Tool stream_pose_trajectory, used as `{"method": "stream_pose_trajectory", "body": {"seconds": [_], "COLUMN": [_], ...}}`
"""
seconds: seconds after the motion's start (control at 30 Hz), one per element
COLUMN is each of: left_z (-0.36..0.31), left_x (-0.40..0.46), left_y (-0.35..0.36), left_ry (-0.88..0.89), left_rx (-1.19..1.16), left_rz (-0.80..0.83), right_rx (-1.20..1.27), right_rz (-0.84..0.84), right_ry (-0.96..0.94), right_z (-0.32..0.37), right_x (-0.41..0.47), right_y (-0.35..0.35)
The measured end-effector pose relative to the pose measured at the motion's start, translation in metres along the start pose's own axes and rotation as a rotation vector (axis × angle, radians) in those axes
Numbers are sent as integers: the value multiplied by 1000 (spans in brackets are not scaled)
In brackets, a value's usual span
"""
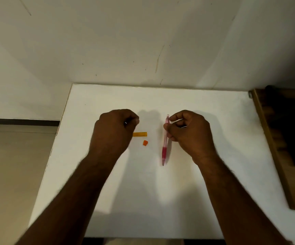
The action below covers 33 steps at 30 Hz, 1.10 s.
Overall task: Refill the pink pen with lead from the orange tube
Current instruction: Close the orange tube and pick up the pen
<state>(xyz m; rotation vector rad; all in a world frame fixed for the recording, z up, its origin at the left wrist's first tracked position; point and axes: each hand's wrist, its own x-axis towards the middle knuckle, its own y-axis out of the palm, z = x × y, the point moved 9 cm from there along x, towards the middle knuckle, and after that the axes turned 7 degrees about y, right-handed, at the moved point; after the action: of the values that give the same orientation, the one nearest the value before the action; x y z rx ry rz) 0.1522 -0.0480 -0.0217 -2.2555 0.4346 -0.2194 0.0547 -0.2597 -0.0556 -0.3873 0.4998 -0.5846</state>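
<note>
My right hand (189,131) grips the upper part of the pink pen (164,147), which stands nearly upright with its tip down on the white table (161,200). The orange tube (140,134) lies flat on the table, partly hidden under my left hand (114,129). A small orange cap (145,143) lies just below the tube's free end. My left hand is closed, thumb against fingers, with something small and shiny showing between them; I cannot tell what it is.
A white wall rises right behind the table. A brown wooden board with a dark object (288,138) borders the table's right side. Beige floor (10,165) lies beyond the table's left edge.
</note>
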Motion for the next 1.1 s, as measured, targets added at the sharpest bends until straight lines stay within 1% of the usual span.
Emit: {"method": "stream_pose_trajectory", "body": {"seconds": [0.1, 0.2, 0.33, 0.37, 0.43, 0.5, 0.53, 0.63, 0.7, 0.8, 0.93, 1.03, 1.1], "left_z": [11, 12, 13, 14, 15, 15, 16, 17, 16, 14, 13, 12, 8], "left_x": [-1, -3, -3, -2, -1, 1, 1, 2, 2, 0, -1, -2, -3], "left_y": [8, 16, 20, 20, 18, 15, 13, 14, 15, 16, 19, 21, 19], "left_ry": [-53, -63, -75, -83, -86, -75, -74, -68, -50, -25, -2, 19, 35], "left_rx": [79, 132, 136, 132, 123, 125, 127, 135, 143, 167, 192, 184, 164], "left_rz": [83, 138, 155, 153, 139, 105, 92, 98, 124, 138, 151, 151, 110], "right_rx": [-235, -329, -473, -511, -547, -575, -611, -725, -737, -684, -495, -199, 32], "right_rz": [-39, -59, -97, -115, -131, -88, -49, 35, 33, 28, 27, 14, 35], "right_ry": [-49, -83, -107, -134, -248, -358, -382, -374, -368, -359, -271, -136, -43], "right_z": [1, 4, 9, 14, 29, 42, 44, 37, 33, 32, 30, 22, 17], "right_x": [-2, -4, -6, -9, -21, -36, -42, -48, -48, -46, -37, -25, -20], "right_y": [6, 9, 7, 7, 14, 32, 43, 66, 68, 64, 49, 32, 24]}}
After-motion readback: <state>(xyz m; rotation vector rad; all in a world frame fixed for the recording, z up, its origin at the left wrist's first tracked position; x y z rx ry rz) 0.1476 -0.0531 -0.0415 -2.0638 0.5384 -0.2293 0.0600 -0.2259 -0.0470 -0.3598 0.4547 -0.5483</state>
